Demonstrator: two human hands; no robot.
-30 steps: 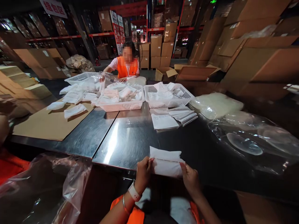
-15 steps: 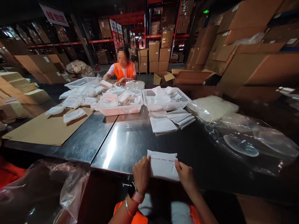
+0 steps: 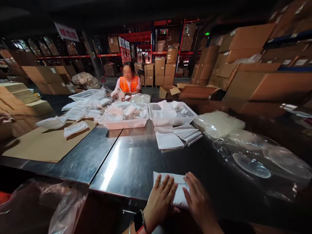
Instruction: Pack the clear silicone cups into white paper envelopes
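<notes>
Two white baskets stand side by side in the middle of the steel table (image 3: 126, 162): the left basket (image 3: 125, 123) is full of white packets, and the right basket (image 3: 172, 117) holds some too. Just near of the right basket lies a stack of flat white envelopes (image 3: 177, 136). On the left a cardboard sheet (image 3: 46, 146) carries loose white packets (image 3: 75, 127). Clear plastic bags (image 3: 253, 159) lie on the right. At the far side sits a person in an orange vest (image 3: 129, 84), before shelves of cardboard boxes (image 3: 255, 65).
</notes>
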